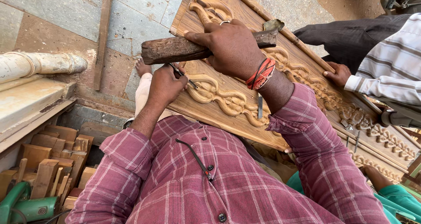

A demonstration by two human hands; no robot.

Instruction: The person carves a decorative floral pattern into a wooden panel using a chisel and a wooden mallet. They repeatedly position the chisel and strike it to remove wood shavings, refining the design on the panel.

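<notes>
A person in a maroon checked shirt (228, 184) leans over a long carved wooden panel (232, 114) that runs diagonally from upper left to lower right. The right hand (232, 48) is wrapped tightly around a rough, dark block of wood used as a mallet (175, 50), held crosswise just above the panel; the block is weathered, cracked and squared off at its end. A ring sits on one finger and red threads circle the wrist. Directly below the mallet, the left hand (164, 86) is closed around a slim metal chisel (186, 78), whose tip rests against a raised scroll on the panel. The panel is pale golden timber with visible grain, carved in relief with looping, braided curls and leaf shapes, framed by a smooth raised border. A second small chisel (259, 105) lies on the carving near the right wrist.

At the right edge, another person in a striped white sleeve (386, 70) rests a hand (337, 75) on the panel's far border. At lower left, short offcut wood blocks (52, 158) are stacked beside a green power tool (26, 206). Behind lies a stone slab floor (66, 9).
</notes>
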